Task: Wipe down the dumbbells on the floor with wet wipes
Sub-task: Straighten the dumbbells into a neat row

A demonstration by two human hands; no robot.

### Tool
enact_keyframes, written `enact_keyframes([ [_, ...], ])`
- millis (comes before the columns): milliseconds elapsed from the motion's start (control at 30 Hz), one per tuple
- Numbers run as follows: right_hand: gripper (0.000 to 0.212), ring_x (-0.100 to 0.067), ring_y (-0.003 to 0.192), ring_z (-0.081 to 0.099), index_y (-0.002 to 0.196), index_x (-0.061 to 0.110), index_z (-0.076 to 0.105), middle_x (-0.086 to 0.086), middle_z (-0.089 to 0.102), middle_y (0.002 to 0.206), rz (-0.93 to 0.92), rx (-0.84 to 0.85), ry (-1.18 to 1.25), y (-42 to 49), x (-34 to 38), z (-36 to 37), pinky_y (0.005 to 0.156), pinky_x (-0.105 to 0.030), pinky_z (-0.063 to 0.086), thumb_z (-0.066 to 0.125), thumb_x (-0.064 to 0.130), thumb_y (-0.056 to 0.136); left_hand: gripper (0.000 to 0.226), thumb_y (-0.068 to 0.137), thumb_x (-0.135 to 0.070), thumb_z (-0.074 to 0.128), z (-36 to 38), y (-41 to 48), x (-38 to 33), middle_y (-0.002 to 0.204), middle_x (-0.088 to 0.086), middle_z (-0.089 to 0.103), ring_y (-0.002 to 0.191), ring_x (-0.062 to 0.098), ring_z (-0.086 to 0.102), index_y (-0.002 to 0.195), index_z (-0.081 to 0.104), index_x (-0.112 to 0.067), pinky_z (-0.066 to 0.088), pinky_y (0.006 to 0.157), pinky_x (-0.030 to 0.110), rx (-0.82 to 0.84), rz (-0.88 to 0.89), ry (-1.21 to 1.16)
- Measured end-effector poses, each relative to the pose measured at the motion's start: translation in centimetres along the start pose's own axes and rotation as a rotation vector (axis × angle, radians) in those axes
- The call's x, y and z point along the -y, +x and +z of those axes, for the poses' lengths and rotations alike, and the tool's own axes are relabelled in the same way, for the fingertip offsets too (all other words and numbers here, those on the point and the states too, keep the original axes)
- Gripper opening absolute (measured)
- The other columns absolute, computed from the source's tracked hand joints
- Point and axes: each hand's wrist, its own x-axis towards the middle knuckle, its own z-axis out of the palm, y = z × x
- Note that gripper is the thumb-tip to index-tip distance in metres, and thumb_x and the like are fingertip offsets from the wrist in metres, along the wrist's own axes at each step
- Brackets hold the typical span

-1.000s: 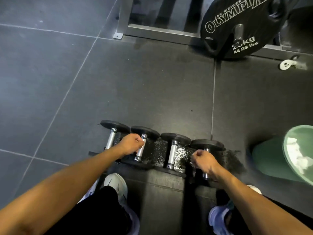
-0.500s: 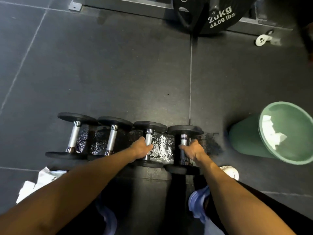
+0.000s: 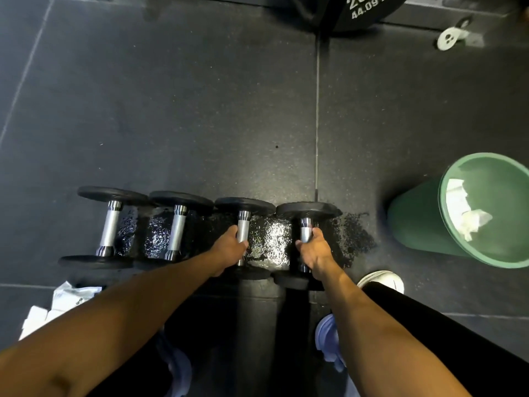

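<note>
Four dumbbells lie in one row on the floor: the first dumbbell (image 3: 110, 224), the second dumbbell (image 3: 176, 229), the third dumbbell (image 3: 243, 222) and the fourth dumbbell (image 3: 305, 229). Each has two black discs and one metal handle, so eight discs and four handles. There are two hands, the left hand (image 3: 229, 247) and the right hand (image 3: 315, 250), each gripping one handle. There is one green bin (image 3: 415, 219), with at least two crumpled wipes (image 3: 472, 222) inside. One black weight plate (image 3: 366, 12) shows at the top, and one white clip (image 3: 450, 35). Two white packs (image 3: 71, 296) seem to lie at the lower left, partly hidden.
</note>
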Motion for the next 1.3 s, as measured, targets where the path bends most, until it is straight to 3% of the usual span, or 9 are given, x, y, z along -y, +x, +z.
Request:
enact_keyframes([
  [100,0.039,-0.02,0.095,0.057,0.133,0.018,0.05,-0.001,0.057,0.109,0.011,-0.018,0.033,-0.1,-0.1,0.0,0.079,-0.031,0.053,0.063,0.018,0.096,0.036,0.102,-0.018,0.06,0.5,-0.1,0.1,0.122,0.013,0.065,0.102,0.025,0.064,0.137,0.051,-0.013,0.052,0.089,0.036,-0.021,0.0,-0.041],
  [233,0.029,-0.027,0.088,0.064,0.112,0.029,0.049,-0.007,0.065,0.1,0.096,0.014,0.116,0.3,-0.4,0.1,0.087,-0.053,0.059,0.064,0.012,0.093,0.035,0.101,-0.02,0.062,1.0,-0.2,0.4,0.121,0.012,0.066,0.104,0.026,0.062,0.134,0.054,-0.015,0.048,0.088,0.032,-0.032,-0.011,-0.058],
  [633,0.051,-0.038,0.118,0.059,0.144,0.008,0.039,-0.02,0.059,0.133,0.095,0.012,-0.025,-0.6,1.2,-0.5,0.098,-0.041,0.049,0.059,0.019,0.097,0.053,0.103,-0.034,0.062,-0.8,-0.8,-1.1,0.142,0.011,0.058,0.123,0.025,0.058,0.147,0.047,-0.01,0.045,0.099,0.031,0.12,-0.045,0.013],
  [700,0.054,-0.041,0.117,0.06,0.143,0.007,0.035,-0.023,0.06,0.131,0.137,-0.003,-0.078,-0.8,1.4,-0.4,0.097,-0.041,0.048,0.06,0.024,0.098,0.047,0.102,-0.038,0.061,-2.8,-0.9,-1.8,0.136,0.011,0.063,0.112,0.025,0.062,0.138,0.056,-0.007,0.045,0.09,0.029,0.106,-0.051,0.147],
  [800,0.057,-0.042,0.118,0.06,0.144,0.007,0.032,-0.024,0.06,0.132,0.145,-0.009,-0.127,-1.4,1.5,-0.5,0.095,-0.041,0.046,0.061,0.026,0.098,0.039,0.1,-0.042,0.058,-7.4,-0.6,-1.0,0.093,0.012,0.078,0.068,0.022,0.068,0.094,0.073,-0.006,0.05,0.068,0.028,0.054,-0.07,0.403],
  [867,0.055,-0.042,0.12,0.058,0.145,0.004,0.034,-0.025,0.057,0.134,0.1,-0.02,-0.171,-1.8,1.2,-0.3,0.097,-0.043,0.046,0.058,0.022,0.099,0.039,0.1,-0.042,0.058,-10.9,-0.5,0.8,0.076,0.008,0.073,0.063,0.021,0.066,0.082,0.07,-0.01,0.053,0.069,0.031,-0.011,-0.108,0.464],
  [1033,0.049,-0.042,0.115,0.059,0.145,0.003,0.035,-0.027,0.058,0.129,0.033,-0.057,-0.224,-1.9,0.6,0.2,0.092,-0.043,0.049,0.052,0.014,0.101,0.072,0.094,-0.041,0.072,-15.0,0.7,5.8,0.14,0.027,0.059,0.128,0.043,0.059,0.145,0.042,-0.001,0.048,0.103,0.045,-0.202,-0.226,0.328],
  [1133,0.047,-0.042,0.113,0.06,0.144,0.003,0.036,-0.027,0.059,0.126,0.025,-0.077,-0.229,-1.7,0.4,0.4,0.085,-0.04,0.046,0.051,0.013,0.101,0.074,0.097,-0.029,0.07,-13.2,1.6,8.0,0.141,0.026,0.057,0.126,0.042,0.059,0.156,0.03,-0.008,0.049,0.107,0.047,-0.114,-0.15,0.144],
  [1300,0.046,-0.03,0.094,0.053,0.143,0.004,0.038,-0.026,0.06,0.124,0.01,-0.07,-0.229,-1.2,0.1,0.6,0.06,-0.025,0.037,0.051,0.014,0.101,0.038,0.104,-0.019,0.059,-11.3,2.1,9.3,0.114,0.022,0.063,0.094,0.034,0.068,0.136,0.039,-0.015,0.059,0.092,0.054,-0.106,-0.097,-0.049],
])
